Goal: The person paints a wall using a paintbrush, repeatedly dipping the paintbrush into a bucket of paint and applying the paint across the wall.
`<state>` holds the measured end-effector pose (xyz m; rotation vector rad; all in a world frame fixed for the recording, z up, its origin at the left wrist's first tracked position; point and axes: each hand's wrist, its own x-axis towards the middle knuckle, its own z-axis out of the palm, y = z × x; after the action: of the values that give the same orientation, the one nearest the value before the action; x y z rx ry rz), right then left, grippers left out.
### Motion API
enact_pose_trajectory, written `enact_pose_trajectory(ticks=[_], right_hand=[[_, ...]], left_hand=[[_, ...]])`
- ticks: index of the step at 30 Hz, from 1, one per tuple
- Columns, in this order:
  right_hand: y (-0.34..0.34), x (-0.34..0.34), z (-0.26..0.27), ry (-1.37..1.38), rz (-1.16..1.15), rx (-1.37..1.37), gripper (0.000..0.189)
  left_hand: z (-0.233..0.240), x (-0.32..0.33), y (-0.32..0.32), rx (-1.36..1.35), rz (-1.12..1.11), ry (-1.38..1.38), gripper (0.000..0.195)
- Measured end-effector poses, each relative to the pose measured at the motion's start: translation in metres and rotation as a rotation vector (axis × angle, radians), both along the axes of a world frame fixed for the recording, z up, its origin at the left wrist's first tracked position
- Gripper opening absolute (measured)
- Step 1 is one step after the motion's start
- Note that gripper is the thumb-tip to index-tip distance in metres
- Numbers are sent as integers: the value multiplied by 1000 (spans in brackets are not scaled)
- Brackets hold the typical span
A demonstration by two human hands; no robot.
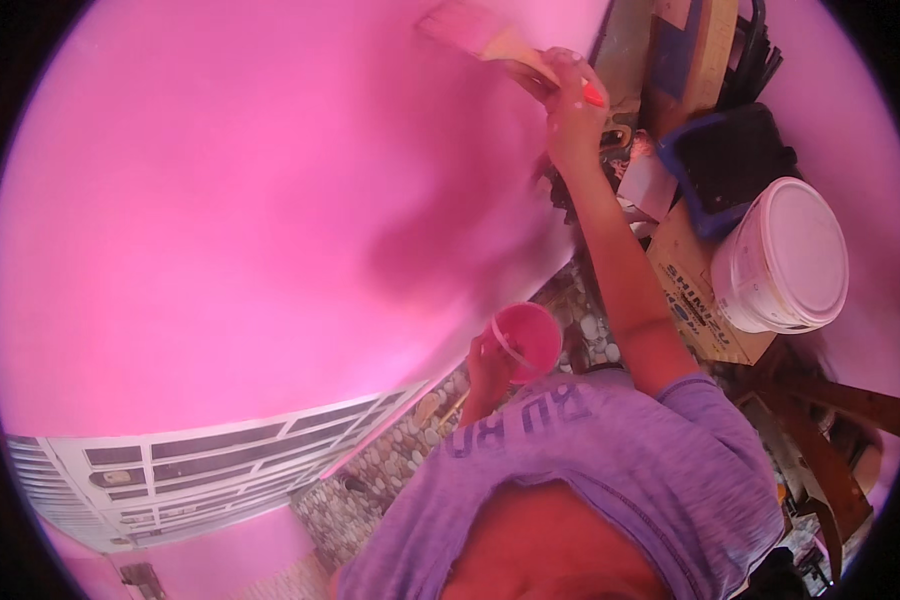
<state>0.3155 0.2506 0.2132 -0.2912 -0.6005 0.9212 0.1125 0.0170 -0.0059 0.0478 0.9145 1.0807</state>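
Observation:
My right hand (pixel 576 105) is raised at the top and closed around the handle of a flat, wide paintbrush (pixel 506 45). The brush's pink-stained bristles point up and left, close to the pink wall (pixel 232 210); whether they touch it I cannot tell. Lower down, near my chest, my left hand (pixel 489 367) grips a small pink bucket (pixel 544 341) by its side. The bucket's mouth faces the camera, and a thin pale handle crosses it. Shadows of the arm and brush fall on the wall.
To the right, a lidded white plastic pail (pixel 806 255) rests on a cardboard box (pixel 690 292). Behind it are a black-and-blue container (pixel 735 161) and a wooden board (pixel 709 56). Pebble-patterned flooring (pixel 390 457) runs below. A white-framed louvred window or door (pixel 217 457) stands lower left.

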Motion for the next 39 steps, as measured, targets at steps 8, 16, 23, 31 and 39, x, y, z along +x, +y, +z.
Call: enact_pose_trajectory(ticks=[8, 16, 23, 31, 39], right_hand=[[-7, 17, -149, -332, -171, -350, 14], [-8, -3, -31, -136, -110, -188, 21], [-4, -3, -59, -86, -90, -373, 15], [16, 41, -109, -602, -486, -283, 14], [34, 58, -59, 53, -62, -104, 19]], left_hand=[[-4, -3, 1, -1, 26, -18, 48], [-12, -5, 6, 17, -2, -23, 44], [-15, -10, 9, 0, 36, -24, 42], [-5, -10, 6, 9, 45, -40, 45], [-8, -3, 4, 53, 31, -25, 48]])
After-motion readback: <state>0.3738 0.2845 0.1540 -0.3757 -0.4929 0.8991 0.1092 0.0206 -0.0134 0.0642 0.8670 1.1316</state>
